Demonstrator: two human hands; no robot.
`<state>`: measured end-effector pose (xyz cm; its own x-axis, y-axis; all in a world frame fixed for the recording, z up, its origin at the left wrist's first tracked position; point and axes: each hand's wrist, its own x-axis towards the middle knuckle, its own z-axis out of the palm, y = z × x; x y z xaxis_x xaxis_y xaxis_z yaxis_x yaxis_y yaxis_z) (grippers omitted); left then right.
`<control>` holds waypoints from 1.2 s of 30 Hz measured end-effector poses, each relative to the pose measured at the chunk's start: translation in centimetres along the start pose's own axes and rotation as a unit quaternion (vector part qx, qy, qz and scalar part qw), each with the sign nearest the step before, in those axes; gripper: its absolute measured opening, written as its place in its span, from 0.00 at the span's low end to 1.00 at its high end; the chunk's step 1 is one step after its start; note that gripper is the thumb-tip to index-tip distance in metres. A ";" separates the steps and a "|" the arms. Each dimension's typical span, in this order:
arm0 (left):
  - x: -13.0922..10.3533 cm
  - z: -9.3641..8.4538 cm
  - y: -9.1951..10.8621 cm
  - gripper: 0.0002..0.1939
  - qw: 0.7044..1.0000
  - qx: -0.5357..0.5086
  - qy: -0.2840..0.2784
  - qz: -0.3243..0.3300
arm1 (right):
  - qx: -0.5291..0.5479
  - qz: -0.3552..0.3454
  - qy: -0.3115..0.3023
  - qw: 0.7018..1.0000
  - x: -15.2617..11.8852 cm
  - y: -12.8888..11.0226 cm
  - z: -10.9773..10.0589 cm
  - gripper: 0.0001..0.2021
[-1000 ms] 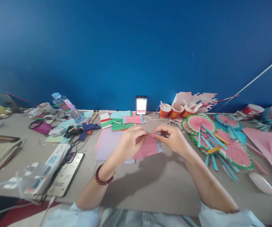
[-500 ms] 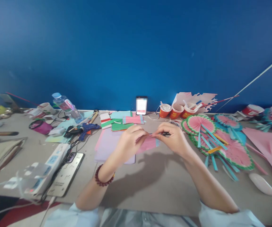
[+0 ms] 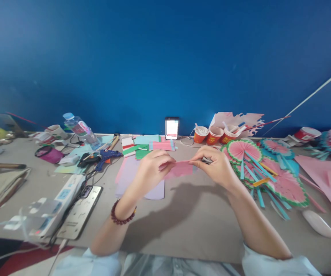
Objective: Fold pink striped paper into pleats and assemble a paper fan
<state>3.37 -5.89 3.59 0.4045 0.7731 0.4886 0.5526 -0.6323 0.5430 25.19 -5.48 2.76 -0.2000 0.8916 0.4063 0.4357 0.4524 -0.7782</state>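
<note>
Between my hands is a sheet of pink paper with a light blue edge at its right end, lifted above the desk. My left hand pinches its top edge on the left. My right hand pinches the right end, and a dark, thin object, too small to name, shows among its fingers. Beneath my left hand lie lilac paper sheets. Just beyond them sit a folded pink and blue paper piece and green paper.
Watermelon-patterned paper fans and a white computer mouse lie on the right. Paper cups line the wall beside an upright phone. Leftward are a glue gun, a bottle, a power strip and another phone.
My hands have moved apart, the left one to the left and the right one slightly to the right. More of the pink paper's top edge shows between them.
</note>
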 end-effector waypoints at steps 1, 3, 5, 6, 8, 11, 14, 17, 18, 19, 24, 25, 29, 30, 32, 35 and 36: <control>0.0 -0.2 0.0 0.07 1.000 -0.002 0.002 -0.003 | -0.001 0.003 0.001 1.000 0.0 0.1 -0.1 0.09; 0.2 -0.6 -0.1 0.06 1.000 -0.019 0.000 -0.015 | 0.005 0.012 0.000 1.000 0.1 0.2 -0.4 0.09; 0.3 -0.9 -0.5 0.06 0.998 -0.053 -0.006 -0.033 | 0.026 0.029 -0.003 0.999 0.2 0.4 -0.6 0.10; 0.4 -1.1 -0.8 0.07 0.996 -0.074 -0.007 -0.044 | 0.041 0.042 -0.003 0.998 0.3 0.6 -0.7 0.10; 0.4 -1.3 -1.6 0.08 0.990 -0.117 -0.002 -0.077 | 0.074 0.072 0.002 0.995 0.4 0.8 -0.9 0.11; 0.4 -1.4 -2.7 0.12 0.972 -0.190 0.005 -0.138 | 0.121 0.115 0.007 0.986 0.4 1.3 -1.0 0.11; 0.4 -1.3 -3.2 0.13 0.948 -0.265 0.017 -0.173 | 0.159 0.153 0.016 0.975 0.4 1.7 -1.1 0.12; 0.5 -1.2 -3.1 0.13 0.934 -0.305 0.037 -0.184 | 0.188 0.175 0.029 0.966 0.5 1.9 -1.1 0.13; 0.5 -1.2 -3.0 0.13 0.931 -0.310 0.040 -0.187 | 0.194 0.173 0.032 0.965 0.5 1.9 -1.2 0.13; 0.6 -1.2 -3.0 0.13 0.929 -0.314 0.042 -0.190 | 0.198 0.167 0.034 0.965 0.6 1.9 -1.2 0.13; 0.8 -1.2 -2.9 0.14 0.919 -0.332 0.054 -0.207 | 0.191 0.124 0.045 0.973 0.7 2.3 -1.0 0.12; 0.9 -1.2 -2.9 0.14 0.918 -0.334 0.055 -0.208 | 0.189 0.116 0.049 0.974 0.7 2.4 -1.0 0.11; 0.9 -1.2 -3.2 0.13 0.920 -0.328 0.050 -0.211 | 0.197 0.100 0.065 0.973 0.9 2.9 -0.8 0.08; 0.9 -1.2 -3.4 0.13 0.921 -0.325 0.047 -0.211 | 0.201 0.100 0.067 0.972 0.9 2.9 -0.7 0.08; 0.8 -1.3 -3.6 0.14 0.924 -0.318 0.035 -0.208 | 0.202 0.101 0.067 0.972 1.1 3.0 -0.7 0.09; 0.8 -1.6 -3.9 0.15 0.932 -0.300 0.008 -0.202 | 0.193 0.104 0.062 0.974 1.1 2.9 -0.8 0.11; 0.8 -1.7 -3.9 0.15 0.934 -0.294 -0.002 -0.201 | 0.193 0.105 0.061 0.974 1.2 2.9 -0.8 0.11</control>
<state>0.30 -2.84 3.03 0.2544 0.9532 0.1632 0.1640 -0.2088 0.9641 26.96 -3.14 1.34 -0.0265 0.9669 0.2536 0.0898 0.2550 -0.9628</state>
